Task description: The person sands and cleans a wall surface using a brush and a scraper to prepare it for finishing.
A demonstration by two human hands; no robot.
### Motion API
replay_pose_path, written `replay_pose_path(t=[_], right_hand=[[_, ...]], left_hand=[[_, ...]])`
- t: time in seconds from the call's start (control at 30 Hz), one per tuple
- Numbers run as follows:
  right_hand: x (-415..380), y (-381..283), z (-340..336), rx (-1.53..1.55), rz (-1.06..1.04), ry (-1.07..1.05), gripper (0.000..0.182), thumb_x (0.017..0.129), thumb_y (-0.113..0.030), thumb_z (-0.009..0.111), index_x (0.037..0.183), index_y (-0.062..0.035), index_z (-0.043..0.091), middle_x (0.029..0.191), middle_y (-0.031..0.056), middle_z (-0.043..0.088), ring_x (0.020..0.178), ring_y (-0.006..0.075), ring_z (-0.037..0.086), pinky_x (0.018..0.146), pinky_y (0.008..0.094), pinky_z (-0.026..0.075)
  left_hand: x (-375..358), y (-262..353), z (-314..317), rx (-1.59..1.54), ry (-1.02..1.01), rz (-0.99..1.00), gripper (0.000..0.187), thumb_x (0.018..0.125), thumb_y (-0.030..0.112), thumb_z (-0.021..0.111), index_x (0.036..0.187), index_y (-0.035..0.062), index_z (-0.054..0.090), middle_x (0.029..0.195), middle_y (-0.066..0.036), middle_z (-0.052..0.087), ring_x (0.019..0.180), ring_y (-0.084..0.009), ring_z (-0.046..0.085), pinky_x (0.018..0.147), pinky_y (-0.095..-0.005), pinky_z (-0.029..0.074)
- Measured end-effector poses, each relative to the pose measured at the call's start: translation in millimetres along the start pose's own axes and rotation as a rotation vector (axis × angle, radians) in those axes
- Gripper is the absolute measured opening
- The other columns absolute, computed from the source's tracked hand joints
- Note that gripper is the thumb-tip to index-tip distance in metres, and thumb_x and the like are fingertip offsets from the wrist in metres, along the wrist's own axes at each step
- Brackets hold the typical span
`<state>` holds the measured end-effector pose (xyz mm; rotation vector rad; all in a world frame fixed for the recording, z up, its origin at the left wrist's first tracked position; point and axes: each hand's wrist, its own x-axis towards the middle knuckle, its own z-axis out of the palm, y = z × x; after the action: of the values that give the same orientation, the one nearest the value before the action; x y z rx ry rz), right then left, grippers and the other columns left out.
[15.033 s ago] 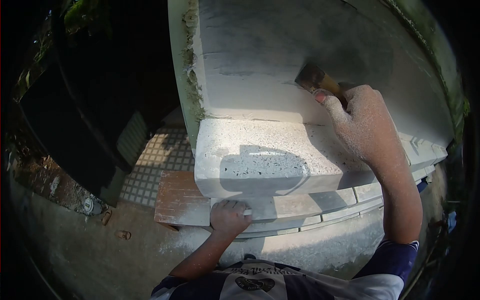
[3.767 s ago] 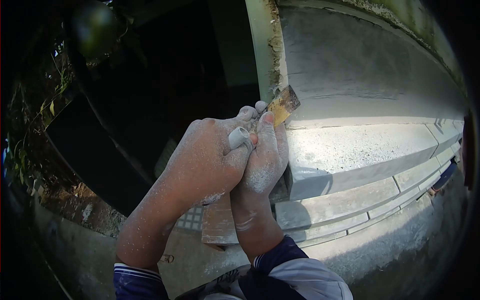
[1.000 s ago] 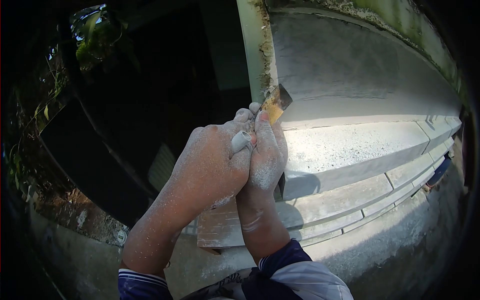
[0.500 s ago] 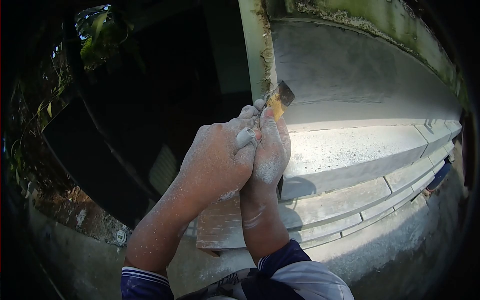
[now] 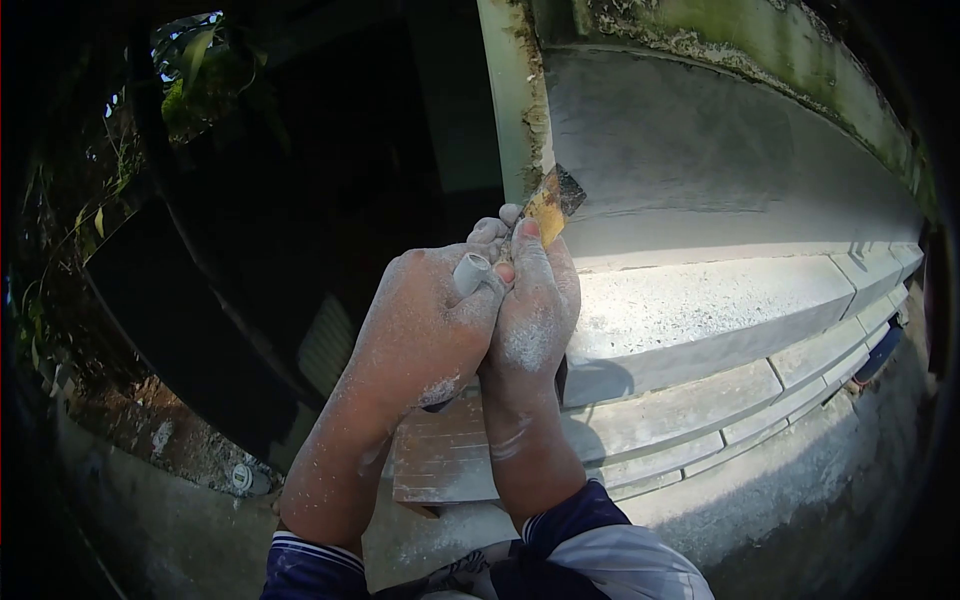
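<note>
Both hands are clasped together at the near end of the stone ledge, forearms rising side by side from the bottom of the view, both coated in pale dust. Right hand is closed in a fist around the handle of the scraper, thumb laid straight up along the handle, wrist roughly vertical and pressed against the ledge's end face. Left hand is wrapped over the right from the outside, fingers curled tight, knuckles turned toward the dark gap beside the ledge; the grey handle end sticks out between its thumb and the right hand's thumb. Whether that grey stub is part of the scraper or a separate piece, I can't tell. Scraper blade is yellowish and worn, tilted up and away from the fists, its dark tip touching the grey rendered wall just above the ledge, right beside the green-stained corner post. Wall surface above the ledge is smooth grey, with a mossy green band along its top. Below the ledge run stepped mouldings in pale stone, and under the hands sits a reddish-brown tile slab, dusted white. Dark blue sleeves with white trim show at both wrists' ends. Foliage is visible far from the ledge, across the dark gap.
</note>
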<state>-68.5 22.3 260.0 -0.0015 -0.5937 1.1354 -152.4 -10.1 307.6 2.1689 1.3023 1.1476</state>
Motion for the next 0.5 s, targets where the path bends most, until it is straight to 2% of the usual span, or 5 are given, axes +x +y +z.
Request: replay_pose_path(t=[0.2,0.3,0.4,0.5], right_hand=[[-0.3,-1.2,-6.5,-0.038,-0.019,-0.031,0.026,0.112,-0.021,0.047,0.124,0.0023,0.051,0.101,0.0104,0.062,0.085,0.0123,0.063,0.077,0.0267,0.056],[-3.6,-3.9,8.0,-0.027,-0.012,0.054,0.025,0.112,-0.02,0.047,0.124,0.0022,0.052,0.102,0.0108,0.061,0.086,0.0126,0.063,0.078,0.0271,0.057],[-5.2,5.3,-5.6,0.038,-0.024,-0.044,0.026,0.112,-0.02,0.048,0.123,0.0024,0.052,0.102,0.0113,0.061,0.087,0.0132,0.063,0.078,0.0276,0.057],[3.4,-2.2,3.8,-0.007,0.012,0.067,0.025,0.112,-0.02,0.049,0.123,0.0021,0.052,0.102,0.0109,0.061,0.087,0.0133,0.063,0.078,0.0277,0.058]], left_hand=[[1.2,2.4,-1.4,0.036,-0.006,0.045,0.031,0.099,0.018,0.058,0.104,-0.0076,0.075,0.077,-0.015,0.073,0.068,-0.0196,0.068,0.068,-0.0338,0.054],[0.2,2.6,-2.1,0.041,0.009,0.08,0.03,0.1,0.018,0.058,0.101,-0.0077,0.074,0.075,-0.014,0.072,0.067,-0.0194,0.067,0.068,-0.0343,0.053],[-0.8,3.1,-0.2,0.055,0.009,0.061,0.03,0.099,0.017,0.058,0.101,-0.0076,0.074,0.075,-0.014,0.072,0.066,-0.0194,0.067,0.067,-0.035,0.053],[1.6,3.0,-2.1,0.065,-0.021,0.043,0.029,0.099,0.017,0.058,0.101,-0.0076,0.073,0.076,-0.014,0.072,0.065,-0.0195,0.067,0.065,-0.0355,0.053]])
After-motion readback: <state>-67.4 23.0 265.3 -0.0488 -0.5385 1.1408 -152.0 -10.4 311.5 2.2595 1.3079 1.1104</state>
